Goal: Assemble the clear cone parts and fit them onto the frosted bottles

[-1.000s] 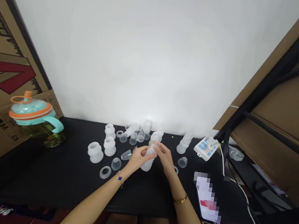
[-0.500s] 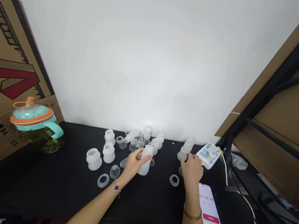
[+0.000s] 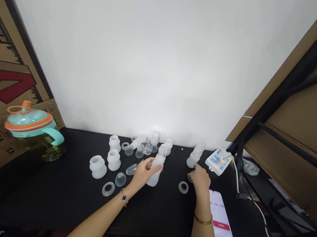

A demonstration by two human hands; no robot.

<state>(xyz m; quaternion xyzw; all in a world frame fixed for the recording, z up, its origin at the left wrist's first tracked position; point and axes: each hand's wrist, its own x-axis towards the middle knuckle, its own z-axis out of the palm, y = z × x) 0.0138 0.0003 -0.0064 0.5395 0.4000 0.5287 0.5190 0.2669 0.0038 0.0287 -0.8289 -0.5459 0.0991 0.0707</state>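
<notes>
My left hand [image 3: 144,174] is wrapped round a translucent white squeeze bottle [image 3: 155,174], upright just above the black table or on it; I cannot tell which. Clear pieces show at its top, overlapping white bottles behind. My right hand [image 3: 200,178] is low over the table, its fingertips closed on the edge of a small clear cap [image 3: 190,175], mostly hidden by the fingers. A translucent ring [image 3: 183,187] lies just left of that hand. Behind it stands a bottle with a clear pointed top [image 3: 195,156].
Wide-necked white bottles [image 3: 98,167] stand at left. Near them lie a ring [image 3: 108,189], a clear dome [image 3: 120,179] and several clear parts [image 3: 140,151]. A teal jug [image 3: 36,131] is far left. A phone [image 3: 222,220], power strip [image 3: 218,161] and white cable [image 3: 265,219] lie right.
My right hand has lowered onto the small clear cap and its fingers have drawn together. My left hand keeps its hold on the bottle. The whole view has shifted slightly.
</notes>
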